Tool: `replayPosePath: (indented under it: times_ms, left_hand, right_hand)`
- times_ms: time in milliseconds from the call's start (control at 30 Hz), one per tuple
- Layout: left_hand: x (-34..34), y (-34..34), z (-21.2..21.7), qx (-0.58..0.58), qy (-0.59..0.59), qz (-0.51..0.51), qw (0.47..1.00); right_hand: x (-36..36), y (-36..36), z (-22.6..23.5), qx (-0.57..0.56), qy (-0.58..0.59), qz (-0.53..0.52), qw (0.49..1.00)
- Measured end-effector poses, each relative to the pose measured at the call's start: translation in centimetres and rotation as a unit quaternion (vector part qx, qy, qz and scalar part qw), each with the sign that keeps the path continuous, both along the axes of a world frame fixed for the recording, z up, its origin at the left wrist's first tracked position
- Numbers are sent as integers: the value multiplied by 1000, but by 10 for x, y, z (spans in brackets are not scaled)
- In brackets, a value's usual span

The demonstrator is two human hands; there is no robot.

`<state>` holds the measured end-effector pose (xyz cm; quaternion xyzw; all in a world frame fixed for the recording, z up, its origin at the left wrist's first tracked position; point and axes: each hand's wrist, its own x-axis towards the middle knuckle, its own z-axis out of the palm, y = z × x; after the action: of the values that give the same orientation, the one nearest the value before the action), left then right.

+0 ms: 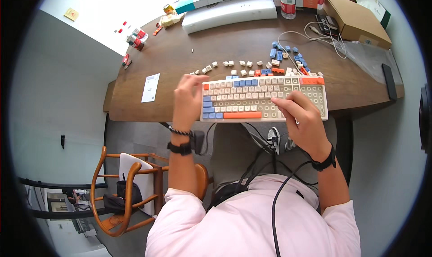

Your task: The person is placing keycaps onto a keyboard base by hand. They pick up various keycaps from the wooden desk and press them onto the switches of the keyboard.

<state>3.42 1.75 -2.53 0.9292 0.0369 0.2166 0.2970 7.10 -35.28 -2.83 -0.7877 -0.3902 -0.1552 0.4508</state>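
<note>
A white keyboard [265, 114] lies at the near edge of the desk, partly fitted with cream, blue and orange keycaps. Bare key sockets show on its right side and in its lower rows. My right hand [306, 117] is over the keyboard's right half, thumb and index finger pinched at the end of a cream row; what lies between the fingertips is too small to make out. At the keyboard's upper left corner, my left hand [186, 97] hovers with thumb and index finger apart, close to loose cream keycaps [209, 68].
Loose blue keycaps [279, 55] lie behind the keyboard, near a white cable [310, 37]. A white card [150, 87] rests to the left. Farther back are a white foam block [229, 18], a bottle [288, 5] and a cardboard box [357, 20]. A wooden chair [131, 189] stands at lower left.
</note>
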Motion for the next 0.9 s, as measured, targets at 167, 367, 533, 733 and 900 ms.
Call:
replayPosePath:
  times_ms: [167, 367, 533, 733, 900]
  left_hand:
    - [19, 83, -31, 31, 45, 78, 995]
    - [39, 94, -54, 57, 29, 44, 997]
    - [44, 106, -65, 6, -4, 35, 999]
    - [35, 106, -66, 52, 1, 39, 998]
    - [17, 87, -50, 11, 45, 21, 999]
  right_hand:
    - [3, 1, 1, 5, 2, -1, 1000]
    - [5, 0, -2, -1, 9, 0, 1000]
    - [7, 2, -5, 11, 19, 6, 1000]
    - [6, 3, -4, 12, 14, 8, 1000]
    - [4, 0, 0, 4, 7, -1, 1000]
